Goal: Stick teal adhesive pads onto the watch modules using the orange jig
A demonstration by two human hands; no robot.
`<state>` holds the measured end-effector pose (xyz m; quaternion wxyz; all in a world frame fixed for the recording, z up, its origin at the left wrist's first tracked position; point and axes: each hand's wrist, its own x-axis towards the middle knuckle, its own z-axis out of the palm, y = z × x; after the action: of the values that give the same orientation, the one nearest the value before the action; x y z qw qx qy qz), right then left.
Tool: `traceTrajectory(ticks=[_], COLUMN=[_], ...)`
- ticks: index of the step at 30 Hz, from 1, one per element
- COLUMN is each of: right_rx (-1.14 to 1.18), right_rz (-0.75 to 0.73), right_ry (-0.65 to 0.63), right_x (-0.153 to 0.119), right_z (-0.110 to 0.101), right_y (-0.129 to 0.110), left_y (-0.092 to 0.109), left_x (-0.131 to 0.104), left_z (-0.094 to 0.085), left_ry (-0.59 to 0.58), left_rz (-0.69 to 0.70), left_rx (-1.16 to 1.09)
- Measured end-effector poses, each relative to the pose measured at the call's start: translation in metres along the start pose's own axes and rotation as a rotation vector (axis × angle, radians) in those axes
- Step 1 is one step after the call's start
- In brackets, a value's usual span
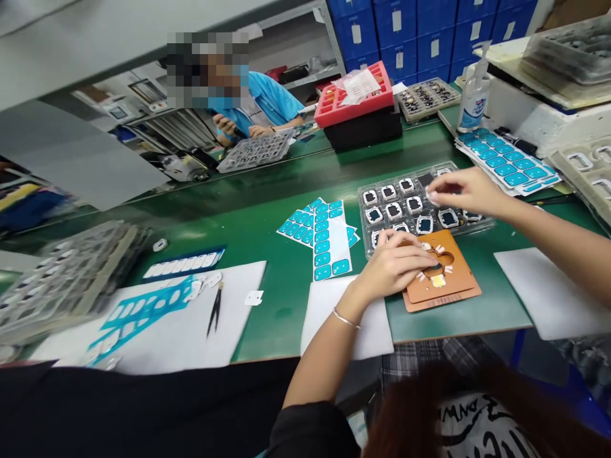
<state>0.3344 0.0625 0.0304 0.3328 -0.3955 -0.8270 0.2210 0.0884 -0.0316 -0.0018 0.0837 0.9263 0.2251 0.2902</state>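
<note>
My left hand (398, 259) lies over an orange fixture plate (442, 294), its fingers bent and pressed together at a round cutout. A dark part (433, 270) shows beneath the fingertips; what they grip, if anything, is hidden. Small white tabs and a yellow patch (438, 280) surround the cutout. Over a clear plastic tray (370, 236), my right hand (465, 191) pinches a small white piece (431, 195) between thumb and fingers. White frames with dark centres (414, 204) fill many of the tray's pockets.
Teal sticker sheets (323, 245) lie left of the tray. Black tweezers (216, 310) rest on white foam (243, 286). Stacked trays (71, 273) stand far left. A pump bottle (474, 102) and red box (356, 95) are at the back. Across the bench sits a co-worker (272, 98).
</note>
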Motion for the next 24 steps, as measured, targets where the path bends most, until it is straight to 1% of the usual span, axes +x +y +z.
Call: traceTrajectory(ticks=[3, 5, 7, 10, 15, 18, 21, 24], right_rx=[0.101, 0.100, 0.080, 0.032, 0.004, 0.056, 0.081, 0.065], right_rz=[-0.053, -0.098, -0.149, -0.224, -0.370, -0.429, -0.381, -0.328], right_ry=[-0.008, -0.010, -0.021, -0.035, -0.037, 0.044, 0.114, 0.096], right_x=[-0.045, -0.065, -0.076, -0.082, -0.086, -0.090, -0.090, -0.091], right_z=[0.000, 0.000, 0.000, 0.002, 0.011, 0.016, 0.015, 0.009], right_y=[-0.035, -0.045, -0.046, -0.040, -0.032, -0.034, -0.042, -0.051], left_y=[-0.001, -0.001, -0.001, -0.001, -0.003, -0.003, -0.002, 0.001], left_x=[-0.001, -0.001, -0.001, -0.001, -0.002, -0.003, -0.003, -0.003], left_z=[-0.004, -0.006, -0.006, -0.006, -0.007, -0.009, -0.011, -0.012], left_ry=[-0.016, -0.008, 0.021, 0.055, -0.055, -0.074, -0.084, -0.083], left_rz=[0.003, 0.028, 0.056, 0.074, 0.030, 0.034, 0.037, 0.028], left_rx=[-0.002, -0.022, -0.044, -0.044, -0.011, -0.020, -0.015, 0.018])
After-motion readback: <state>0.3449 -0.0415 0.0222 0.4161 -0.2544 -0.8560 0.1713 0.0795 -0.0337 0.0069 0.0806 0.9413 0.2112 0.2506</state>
